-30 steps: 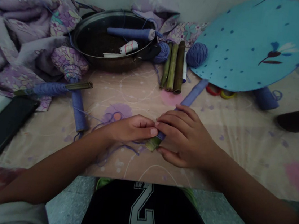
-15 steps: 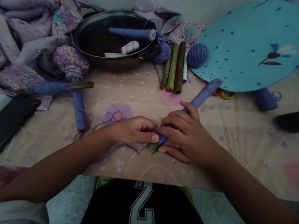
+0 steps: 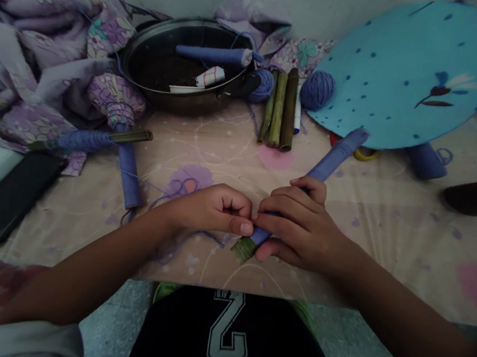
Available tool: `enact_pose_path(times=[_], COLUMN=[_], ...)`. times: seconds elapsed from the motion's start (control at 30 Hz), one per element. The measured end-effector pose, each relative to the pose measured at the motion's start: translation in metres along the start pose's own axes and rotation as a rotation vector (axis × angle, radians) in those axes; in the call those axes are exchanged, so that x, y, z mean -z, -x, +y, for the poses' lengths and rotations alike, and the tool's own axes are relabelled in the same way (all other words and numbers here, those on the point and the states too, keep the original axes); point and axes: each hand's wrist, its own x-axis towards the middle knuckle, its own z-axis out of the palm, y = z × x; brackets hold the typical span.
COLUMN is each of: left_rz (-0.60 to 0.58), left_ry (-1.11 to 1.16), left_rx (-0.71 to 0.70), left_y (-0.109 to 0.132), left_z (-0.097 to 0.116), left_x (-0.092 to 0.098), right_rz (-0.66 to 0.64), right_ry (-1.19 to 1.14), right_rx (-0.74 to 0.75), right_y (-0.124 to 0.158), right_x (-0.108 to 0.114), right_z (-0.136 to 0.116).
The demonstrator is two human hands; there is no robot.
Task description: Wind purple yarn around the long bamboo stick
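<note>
Clasping a blue-wrapped stick (image 3: 332, 160), right grip (image 3: 302, 224) beside pressed-together left grip (image 3: 219, 211), shirt numeral "2" (image 3: 218, 331) below.

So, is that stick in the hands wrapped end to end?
No, partly: the stick shows blue wrapping, but its near end is bare green.

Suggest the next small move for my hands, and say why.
Perhaps roll the slim blue-purple-wrapped green stalk slightly to extend its wrapping: your right hand grips it, your left hand is close to the wrapping's edge, and the green end is bare. Whether the left hand holds anything is hidden.
</note>
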Motion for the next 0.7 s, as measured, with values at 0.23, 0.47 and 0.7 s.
enact_pose_path(times=[0.23, 0.47, 0.7], left_rz=[0.032, 0.219, 0.436], left_ry=[0.092, 0.186, 0.173], left_rx=[-0.040, -0.129, -0.196], left_y=[0.002, -0.006, -0.015], left_z=[0.002, 0.002, -0.006], left_x=[-0.002, -0.013, -0.028], right_rz=[0.079, 0.112, 0.066], right_ry=[0.062, 0.067, 0.229], right_rx=[-0.064, -0.241, -0.443], right_y=[0.000, -0.001, -0.002], right_x=[0.001, 0.000, -0.002], right_z=[-0.003, -0.003, -0.005])
